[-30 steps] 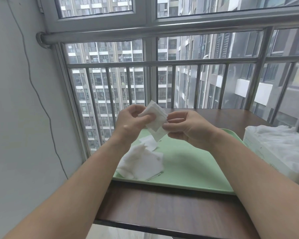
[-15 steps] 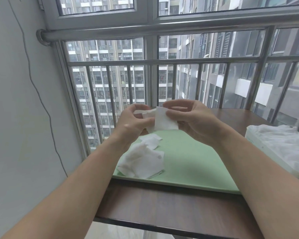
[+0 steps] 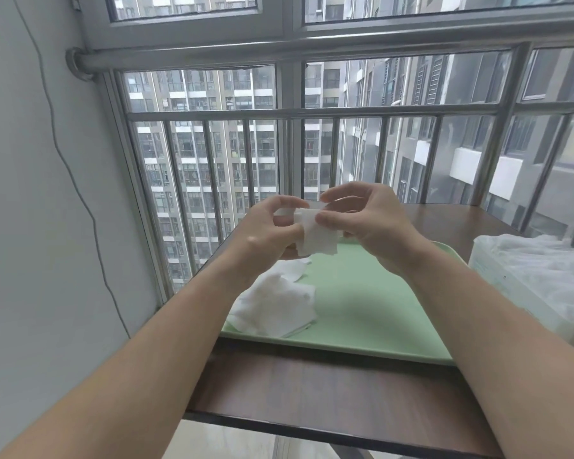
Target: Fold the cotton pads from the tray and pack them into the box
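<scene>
dark wood of the table (image 3: pixel 312 385) sits nearest; on it the green tray (image 3: pixel 362 309) carries a loose pile of cotton pads (image 3: pixel 275 306) at its left side; the box (image 3: pixel 527 283), heaped with something white, stands just right of the tray; above the tray's far end the left hand (image 3: pixel 265 236) and right hand (image 3: pixel 371 223) both pinch one pad (image 3: pixel 317 236) between them; to fold it well, bring edge to edge squarely, then press the crease flat before moving toward the box; window railing (image 3: pixel 345 111) lies beyond.
</scene>
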Demonstrator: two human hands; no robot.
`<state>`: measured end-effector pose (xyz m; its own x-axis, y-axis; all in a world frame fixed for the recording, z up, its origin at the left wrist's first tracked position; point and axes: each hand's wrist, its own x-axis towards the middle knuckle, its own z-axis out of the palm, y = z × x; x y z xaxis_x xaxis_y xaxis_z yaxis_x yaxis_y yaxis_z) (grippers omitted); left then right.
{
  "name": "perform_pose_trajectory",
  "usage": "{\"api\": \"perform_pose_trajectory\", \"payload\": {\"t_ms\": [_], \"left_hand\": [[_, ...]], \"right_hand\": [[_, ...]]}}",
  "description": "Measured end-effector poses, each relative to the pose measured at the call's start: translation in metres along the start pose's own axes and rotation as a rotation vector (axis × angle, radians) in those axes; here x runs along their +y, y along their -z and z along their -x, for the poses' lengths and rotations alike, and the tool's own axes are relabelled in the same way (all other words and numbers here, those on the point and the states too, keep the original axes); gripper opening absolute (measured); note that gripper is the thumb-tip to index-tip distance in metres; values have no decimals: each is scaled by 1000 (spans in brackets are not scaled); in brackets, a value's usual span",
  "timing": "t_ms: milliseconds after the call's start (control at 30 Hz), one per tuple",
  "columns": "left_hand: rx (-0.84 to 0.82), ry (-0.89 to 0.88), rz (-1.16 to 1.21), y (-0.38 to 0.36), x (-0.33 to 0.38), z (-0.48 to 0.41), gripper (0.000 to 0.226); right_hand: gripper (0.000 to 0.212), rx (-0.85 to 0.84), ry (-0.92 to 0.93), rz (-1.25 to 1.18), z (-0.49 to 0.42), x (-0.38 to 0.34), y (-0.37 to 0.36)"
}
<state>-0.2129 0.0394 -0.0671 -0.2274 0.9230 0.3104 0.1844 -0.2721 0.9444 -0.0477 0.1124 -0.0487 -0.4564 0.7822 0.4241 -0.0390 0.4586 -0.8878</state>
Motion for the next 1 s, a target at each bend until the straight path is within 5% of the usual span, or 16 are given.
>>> {"api": "perform_pose_trajectory", "payload": {"t_ms": [200, 333, 467, 600, 700, 833, 1000], "left_hand": [[-30, 70, 95, 1, 4, 0, 17], [-25, -10, -41, 1, -1, 1, 38], [-31, -21, -89, 5, 1, 1, 42], [37, 11, -142, 16, 11, -6, 32], [27, 98, -425, 27, 14, -20, 27], [-215, 217, -874, 26, 3, -43, 31], [-341, 318, -1122, 11, -9, -55, 44]], "right_hand": [[26, 27, 48, 88, 0, 4, -1], [32, 83, 38, 293, -4, 8, -3], [33, -103, -119, 234, -2, 8, -4], [17, 43, -144, 115, -4, 7, 0], [8, 144, -199, 88, -6, 7, 4], [11, 157, -224, 119, -5, 9, 4], [7, 130, -213, 121, -2, 6, 2]]}}
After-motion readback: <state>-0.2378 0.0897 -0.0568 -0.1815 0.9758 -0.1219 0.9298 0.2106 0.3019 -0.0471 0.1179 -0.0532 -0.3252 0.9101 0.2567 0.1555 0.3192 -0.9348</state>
